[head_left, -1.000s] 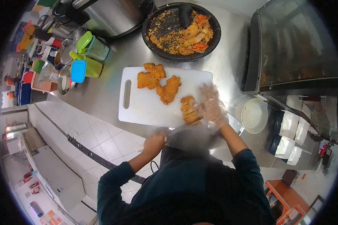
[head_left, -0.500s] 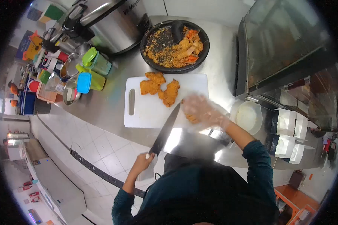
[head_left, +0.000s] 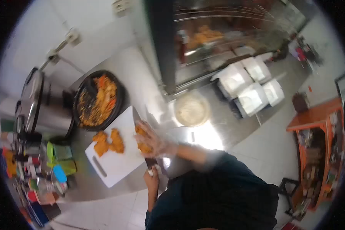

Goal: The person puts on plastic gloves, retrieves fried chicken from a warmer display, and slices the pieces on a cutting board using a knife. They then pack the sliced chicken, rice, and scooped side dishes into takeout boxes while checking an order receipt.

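My left hand [head_left: 152,180] is closed round the handle of a knife, whose dark blade [head_left: 150,162] points up toward the cutting board and is partly hidden by my other hand. My right hand [head_left: 157,142], in a clear plastic glove, grips a fried breaded piece [head_left: 141,132] at the right side of the white board [head_left: 122,166]; the glove covers part of this piece and is blurred. Further left on the board lie more golden fried pieces, one [head_left: 117,141] beside another [head_left: 101,143].
A black stone dish [head_left: 120,96] with orange crumbly food and a pestle stands behind the board. A steel cooker [head_left: 51,111] is at the left, near green-lidded containers [head_left: 63,151]. Rightward are a round tub [head_left: 191,108], open white boxes [head_left: 253,99] and a glass cabinet [head_left: 166,46].
The view has swung to the right, showing more of the boxes and cabinet. The knife blade has come closer to my gloved hand, which now wraps the fried piece instead of lying spread beside it.
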`<state>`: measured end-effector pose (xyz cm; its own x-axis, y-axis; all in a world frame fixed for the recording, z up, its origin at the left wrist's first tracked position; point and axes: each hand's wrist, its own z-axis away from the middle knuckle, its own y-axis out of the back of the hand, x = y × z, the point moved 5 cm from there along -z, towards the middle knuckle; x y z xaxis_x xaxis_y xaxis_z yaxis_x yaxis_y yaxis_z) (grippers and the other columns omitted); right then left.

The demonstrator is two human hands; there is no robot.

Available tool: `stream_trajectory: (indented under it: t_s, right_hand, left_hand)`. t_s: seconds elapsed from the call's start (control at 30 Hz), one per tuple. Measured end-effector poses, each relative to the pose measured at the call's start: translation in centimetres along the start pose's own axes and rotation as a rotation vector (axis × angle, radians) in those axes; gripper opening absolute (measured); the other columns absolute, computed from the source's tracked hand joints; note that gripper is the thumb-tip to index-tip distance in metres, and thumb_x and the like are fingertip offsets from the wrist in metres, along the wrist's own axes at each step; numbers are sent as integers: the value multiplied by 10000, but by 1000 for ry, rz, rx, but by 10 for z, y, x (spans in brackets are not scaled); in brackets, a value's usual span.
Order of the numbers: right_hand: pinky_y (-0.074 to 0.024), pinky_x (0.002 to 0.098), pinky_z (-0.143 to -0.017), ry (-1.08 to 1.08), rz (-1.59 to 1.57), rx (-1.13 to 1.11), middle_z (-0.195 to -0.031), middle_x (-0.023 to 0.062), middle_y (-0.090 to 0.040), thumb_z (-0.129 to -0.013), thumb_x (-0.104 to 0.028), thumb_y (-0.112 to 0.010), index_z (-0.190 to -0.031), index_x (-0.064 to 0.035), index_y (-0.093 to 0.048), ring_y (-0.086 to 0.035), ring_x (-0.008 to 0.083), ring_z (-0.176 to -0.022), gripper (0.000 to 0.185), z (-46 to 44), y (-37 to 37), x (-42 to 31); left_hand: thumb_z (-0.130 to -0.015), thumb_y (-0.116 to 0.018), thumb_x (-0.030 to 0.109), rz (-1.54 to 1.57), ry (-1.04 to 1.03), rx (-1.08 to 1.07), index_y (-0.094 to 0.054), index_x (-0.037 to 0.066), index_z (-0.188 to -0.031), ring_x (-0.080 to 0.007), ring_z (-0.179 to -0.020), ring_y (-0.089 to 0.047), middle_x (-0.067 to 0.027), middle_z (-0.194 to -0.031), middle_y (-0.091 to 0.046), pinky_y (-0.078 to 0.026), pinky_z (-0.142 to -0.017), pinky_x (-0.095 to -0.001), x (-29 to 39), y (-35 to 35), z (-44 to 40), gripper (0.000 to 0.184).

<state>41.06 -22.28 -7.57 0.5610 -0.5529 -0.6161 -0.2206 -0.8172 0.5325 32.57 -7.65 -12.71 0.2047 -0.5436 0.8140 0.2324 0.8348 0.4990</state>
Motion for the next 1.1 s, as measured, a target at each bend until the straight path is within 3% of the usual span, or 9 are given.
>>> stream_trajectory:
  t_s: [0.23,0.3,0.47,0.53,0.57,0.67,0.8,0.93,1.1]
  right_hand:
    - [-321,456,-914,-464,642,397,-1165,219,-356,-652,-235,-633,-1203,-88,-326,-341,389,-1118,648,138,194,27]
    - [-306,433,-924,-321,872,698,-1237,223,-307,-684,-125,-603,-1241,-73,-312,-317,393,-1139,631,149,259,32]
    - [-401,314,-824,-906,946,952,-1012,166,-529,-840,-210,-461,-1046,24,-483,-519,254,-913,312,249,382,162]
    - [-311,374,-929,-472,-579,1335,-1169,200,-407,-866,-235,-388,-1173,41,-339,-402,275,-1092,415,334,379,266]
    - [-313,372,-926,-471,-645,1401,-1159,192,-415,-862,-230,-390,-1162,33,-354,-406,273,-1086,401,335,384,278]
    - [-319,365,-918,-852,793,1006,-1129,167,-439,-849,-215,-395,-1130,11,-397,-417,268,-1068,361,267,362,234]
    - [-327,356,-907,-336,407,717,-1090,134,-472,-832,-196,-403,-1088,-19,-454,-432,260,-1044,315,127,197,157]
    - [-335,347,-897,127,-254,-80,-1050,101,-504,-814,-176,-411,-1045,-49,-511,-447,253,-1020,282,4,-17,65]
    - [-368,360,-867,495,283,-776,-1063,81,-519,-718,-64,-476,-1037,-119,-535,-453,244,-1034,329,-93,-160,11]
  left_hand:
    - [-788,-500,320,-265,-254,-738,-563,7,-784,-334,-631,-560,-204,-656,-550,-417,-588,-415,115,-124,3,319]
    - [-763,-532,391,-210,-412,-836,-571,-26,-788,-309,-644,-576,-202,-683,-575,-434,-601,-363,141,-171,-3,420]
    - [-771,-514,414,-182,-468,-877,-573,-28,-812,-316,-722,-567,-226,-792,-571,-431,-636,-376,145,-223,-2,448]
    - [-768,-505,449,-225,-449,-875,-573,-26,-803,-291,-715,-563,-218,-779,-570,-426,-631,-371,132,-200,-3,481]
    - [-779,-491,457,-267,-556,-804,-575,-18,-802,-273,-692,-555,-198,-745,-567,-423,-624,-369,144,-167,3,483]
    - [-796,-515,364,-133,-451,-666,-585,2,-814,-244,-672,-548,-168,-749,-578,-425,-614,-343,82,-109,-10,369]
    - [-795,-542,279,28,-120,-332,-590,12,-855,-191,-687,-546,-138,-772,-594,-420,-617,-315,0,6,14,279]
    - [-792,-540,283,17,205,153,-595,-11,-838,-167,-603,-533,-102,-661,-588,-410,-559,-293,-78,84,55,303]
    - [-788,-547,280,127,429,532,-593,-41,-843,-156,-565,-528,-115,-634,-585,-412,-537,-286,-126,118,99,329]
